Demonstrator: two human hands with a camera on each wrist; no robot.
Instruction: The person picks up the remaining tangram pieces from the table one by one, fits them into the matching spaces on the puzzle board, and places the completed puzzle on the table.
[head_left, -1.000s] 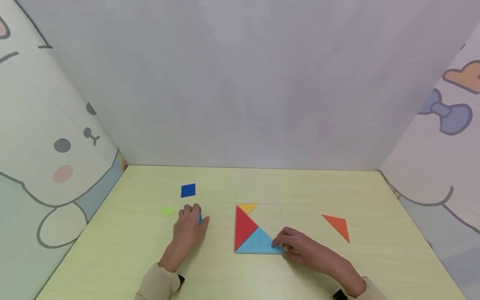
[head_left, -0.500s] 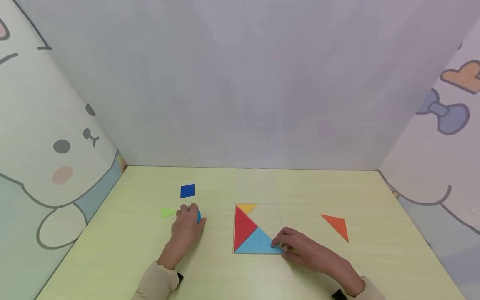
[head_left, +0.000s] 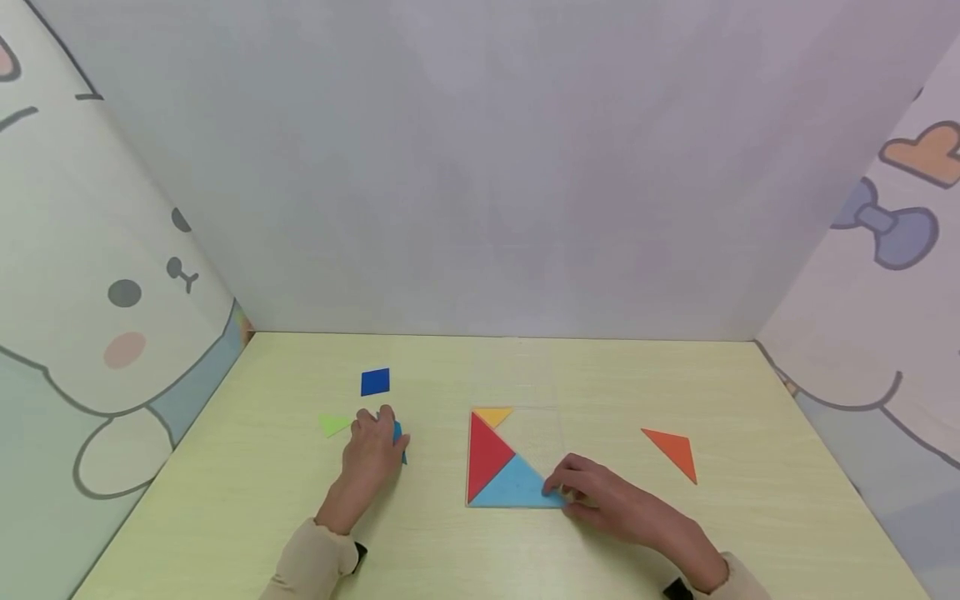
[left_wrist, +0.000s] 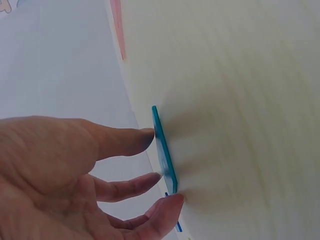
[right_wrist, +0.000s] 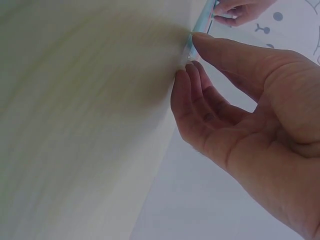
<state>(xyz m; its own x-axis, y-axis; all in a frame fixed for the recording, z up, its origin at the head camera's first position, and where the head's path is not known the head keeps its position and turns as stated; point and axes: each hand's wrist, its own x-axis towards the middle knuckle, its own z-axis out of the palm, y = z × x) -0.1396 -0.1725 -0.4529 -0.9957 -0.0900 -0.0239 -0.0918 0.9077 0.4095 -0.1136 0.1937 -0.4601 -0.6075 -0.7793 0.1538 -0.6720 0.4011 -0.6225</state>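
Sleeves: left sleeve [head_left: 311, 562] and right sleeve [head_left: 738, 579] entering from the near edge of the head view.
Right hand [head_left: 609, 500]: bending its fingers and pinching the right-hand corner of the light-blue triangle [head_left: 508, 485] between thumb and fingertips.
Light-blue triangle, orientation: lying flat, its long side running left to right along the near edge of the faint square frame [head_left: 536, 407], its apex pointing away from the person.
Left hand [head_left: 369, 447]: curling over the blue piece [left_wrist: 164, 155], gripping it with thumb and fingertips; its full outline is being hidden by the hand.
Blue piece, orientation: its long axis slanting from far left to near right, one end showing past the thumb towards the person.
Red triangle [head_left: 487, 458]: lining the frame's left side, its apex pointing right.
Orange triangle [head_left: 677, 452]: lying on the table [head_left: 787, 483], beyond the right hand.
Green piece [head_left: 332, 424]: lying just left of the left hand.
Yellow triangle [head_left: 492, 416]: occupying the frame's far left corner, pointing nearward.
Dark-blue piece [head_left: 375, 382]: lying beyond the left fingertips.
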